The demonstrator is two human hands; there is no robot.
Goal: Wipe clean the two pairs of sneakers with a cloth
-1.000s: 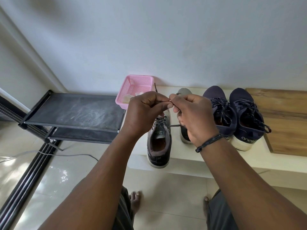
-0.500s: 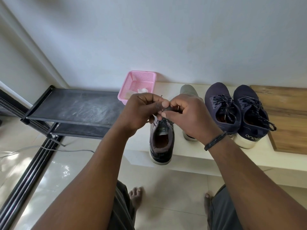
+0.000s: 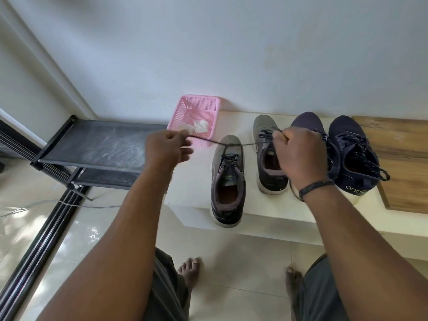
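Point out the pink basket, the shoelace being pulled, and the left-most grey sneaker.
pink basket [image 3: 209, 103]: head view, far rim.
shoelace [image 3: 208, 140]: head view, taut stretch between the hands.
grey sneaker [image 3: 228, 147]: head view, toe of the left-most shoe.

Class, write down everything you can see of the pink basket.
The pink basket is rectangular, looks like plastic, with perforated mesh walls and an open top. It sits upright on the pale ledge against the wall, beside the black rack. Crumpled pale cloths lie inside. The left hand is in front of it; touch cannot be told.
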